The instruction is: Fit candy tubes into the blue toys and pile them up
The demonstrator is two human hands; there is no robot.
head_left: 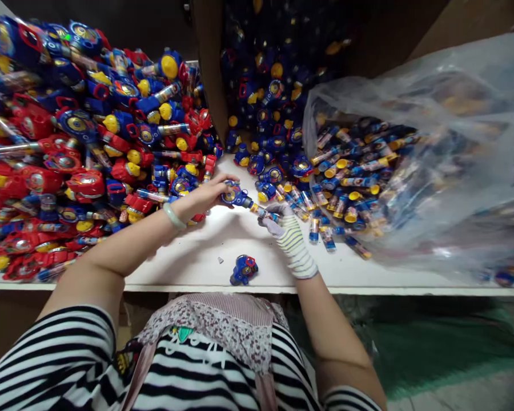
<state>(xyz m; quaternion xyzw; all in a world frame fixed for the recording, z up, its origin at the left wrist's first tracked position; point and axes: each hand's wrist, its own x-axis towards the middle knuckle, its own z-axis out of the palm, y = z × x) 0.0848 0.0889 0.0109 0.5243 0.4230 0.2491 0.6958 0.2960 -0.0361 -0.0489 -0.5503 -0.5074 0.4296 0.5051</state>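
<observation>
My bare left hand is closed around a blue toy with a round, yellow-ringed face. My right hand, in a striped knit glove, grips a small printed tube with a yellow end. The tube's yellow end meets the toy's dark nozzle, in line with it; whether the two are joined I cannot tell. Below my hands, near the table's front edge, lies another blue toy with a red part. Loose printed tubes lie just right of my gloved hand.
A large heap of red and blue toys with tubes covers the left side. More blue toys spill from a cardboard box at the back. On the right, a clear plastic bag holds many tubes. A small pale scrap lies on the white table.
</observation>
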